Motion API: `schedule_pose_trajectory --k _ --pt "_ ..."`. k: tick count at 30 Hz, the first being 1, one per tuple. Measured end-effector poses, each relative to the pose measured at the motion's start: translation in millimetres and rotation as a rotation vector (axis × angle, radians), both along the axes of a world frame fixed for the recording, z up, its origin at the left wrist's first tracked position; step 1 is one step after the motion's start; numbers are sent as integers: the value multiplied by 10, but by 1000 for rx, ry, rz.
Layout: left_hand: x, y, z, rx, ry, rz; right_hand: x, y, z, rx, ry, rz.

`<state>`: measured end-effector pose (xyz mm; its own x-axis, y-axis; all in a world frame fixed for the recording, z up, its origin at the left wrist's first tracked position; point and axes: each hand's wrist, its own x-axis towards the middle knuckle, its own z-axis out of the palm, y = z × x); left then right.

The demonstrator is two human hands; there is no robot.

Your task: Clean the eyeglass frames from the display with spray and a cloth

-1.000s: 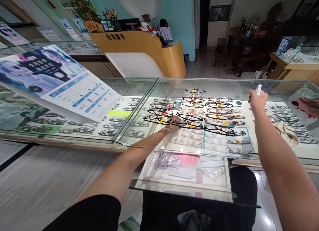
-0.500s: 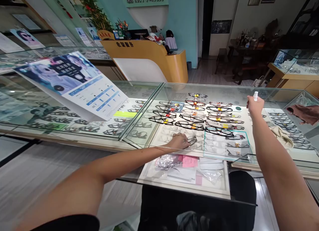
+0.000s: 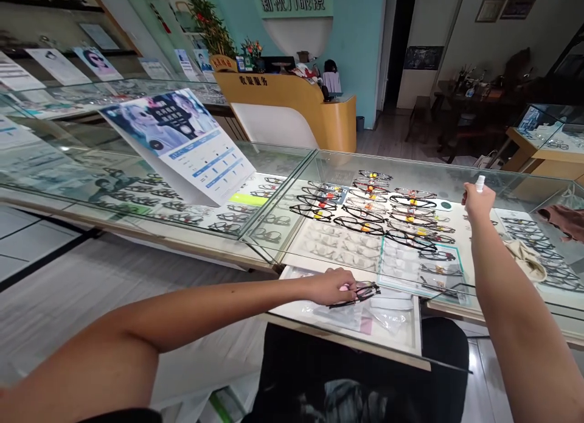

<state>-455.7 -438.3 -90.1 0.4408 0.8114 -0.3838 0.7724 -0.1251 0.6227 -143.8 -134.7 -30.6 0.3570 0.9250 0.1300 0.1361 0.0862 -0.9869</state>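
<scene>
My left hand [image 3: 332, 286] is closed on a pair of dark-framed glasses [image 3: 360, 293], held just above the pulled-out drawer [image 3: 410, 341] of the glass display case. My right hand [image 3: 477, 199] rests on the glass counter top [image 3: 438, 176] further back and grips a small white spray bottle [image 3: 480, 182], whose cap sticks up above the fingers. Rows of glasses [image 3: 365, 213] with coloured tags lie on the white tray inside the case, between my two hands.
A slanted advertising board [image 3: 182, 143] stands on the left glass counter. A beige cloth [image 3: 527, 258] and a brown cloth [image 3: 563, 219] lie to the right. An orange reception desk [image 3: 292, 100] stands behind the case. The drawer holds plastic bags and pink slips.
My left hand has drawn back from the rows of glasses toward me with one dark pair in it, out over the open drawer. My right hand has kept the bottle on the glass.
</scene>
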Motion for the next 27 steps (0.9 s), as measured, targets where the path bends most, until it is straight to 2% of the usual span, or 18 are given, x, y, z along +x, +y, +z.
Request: schedule_pose_trajectory --k 9,12,16,19,22,24,27 --pt "152 -191 406 -80 -82 -76 -24 -59 48 -3 22 7" --pt "164 -215 649 -96 -117 -129 -20 -60 45 -1 25 6" --pt "75 -144 1087 -1 -168 -213 0 -37 12 10 23 12" --pt "-110 55 1404 117 -137 -212 20 -16 -17 17 23 18" --pt "-392 410 1617 230 -29 -125 38 3 -39 21 23 26" --pt "-615 713 1685 304 84 -46 51 18 -55 22 24 34" --pt "-959 1197 1688 439 300 67 76 55 -88 28 19 40"
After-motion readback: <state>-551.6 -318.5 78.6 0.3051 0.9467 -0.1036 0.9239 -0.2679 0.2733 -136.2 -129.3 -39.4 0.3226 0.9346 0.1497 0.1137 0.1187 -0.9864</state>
